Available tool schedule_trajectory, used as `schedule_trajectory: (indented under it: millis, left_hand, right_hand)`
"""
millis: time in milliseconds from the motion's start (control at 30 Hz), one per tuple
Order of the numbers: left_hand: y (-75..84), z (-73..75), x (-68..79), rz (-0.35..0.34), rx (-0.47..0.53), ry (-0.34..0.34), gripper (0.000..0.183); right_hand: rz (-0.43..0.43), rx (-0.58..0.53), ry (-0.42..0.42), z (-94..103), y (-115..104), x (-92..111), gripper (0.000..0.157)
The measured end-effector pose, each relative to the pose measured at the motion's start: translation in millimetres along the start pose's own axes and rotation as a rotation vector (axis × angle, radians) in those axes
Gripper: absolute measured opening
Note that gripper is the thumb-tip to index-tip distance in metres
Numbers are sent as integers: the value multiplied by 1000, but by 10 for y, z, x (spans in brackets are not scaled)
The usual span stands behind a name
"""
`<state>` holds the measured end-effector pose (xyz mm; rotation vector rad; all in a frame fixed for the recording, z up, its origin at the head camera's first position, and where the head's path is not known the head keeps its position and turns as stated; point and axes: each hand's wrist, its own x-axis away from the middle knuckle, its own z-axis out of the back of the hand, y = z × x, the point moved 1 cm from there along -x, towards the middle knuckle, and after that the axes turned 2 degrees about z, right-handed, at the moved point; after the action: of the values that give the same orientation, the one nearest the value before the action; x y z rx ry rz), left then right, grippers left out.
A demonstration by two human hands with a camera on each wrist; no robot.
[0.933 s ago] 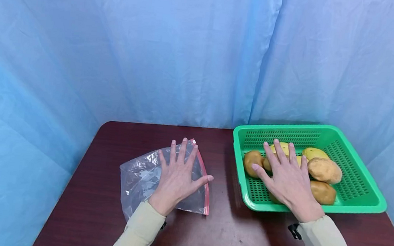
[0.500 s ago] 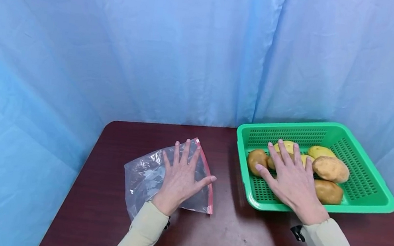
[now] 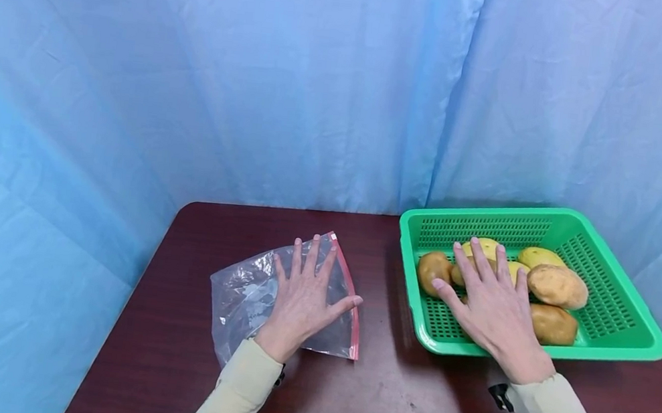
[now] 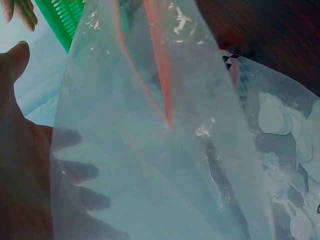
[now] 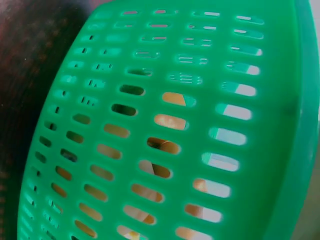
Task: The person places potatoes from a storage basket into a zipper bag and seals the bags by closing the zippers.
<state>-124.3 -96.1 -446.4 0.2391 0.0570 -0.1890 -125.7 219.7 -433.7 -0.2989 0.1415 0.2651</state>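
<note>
A clear zip bag (image 3: 249, 292) with a red seal strip lies on the table. Above it is my left hand (image 3: 299, 304), palm down with fingers spread; whether it touches the plastic I cannot tell. In the left wrist view the bag (image 4: 165, 165) fills the middle, with fingertips dimly visible through it. My right hand (image 3: 492, 311), also spread, is over the green basket (image 3: 625, 345) and holds nothing. Around it in the basket are a tan potato (image 3: 557, 286), brown rounded pieces (image 3: 434, 273) and yellow ones (image 3: 540, 257); the hand partly hides some. Only the basket's slotted wall (image 5: 165, 110) blocks the right wrist view.
The dark reddish-brown table (image 3: 365, 398) carries the bag on the left and the basket on the right. Blue curtains (image 3: 319, 84) hang behind the table and along its sides. The basket's raised rim stands between the right forearm and the produce.
The head view has shifted slightly, so the hands, bag and basket appear a little farther right. Both hands keep the same spread pose over the bag and the basket.
</note>
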Motion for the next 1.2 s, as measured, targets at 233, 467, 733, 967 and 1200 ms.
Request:
schedule_trajectory:
  millis: [233, 467, 733, 967, 1200]
  left_hand:
    - [-32, 17, 73, -19, 18, 17, 98]
    - [-62, 48, 159, -55, -68, 65, 94]
    - [-152, 73, 270, -114, -61, 85, 89]
    - [-261, 65, 357, -129, -40, 75, 83]
    - [-337, 21, 411, -195, -40, 97, 60]
  right_hand:
    - [-15, -31, 8, 27, -7, 50, 78]
    - [-14, -53, 30, 43, -16, 116, 77]
    - [20, -57, 67, 4, -92, 177, 76]
    - [43, -65, 82, -56, -162, 214, 74]
    - [46, -75, 80, -95, -198, 243, 75]
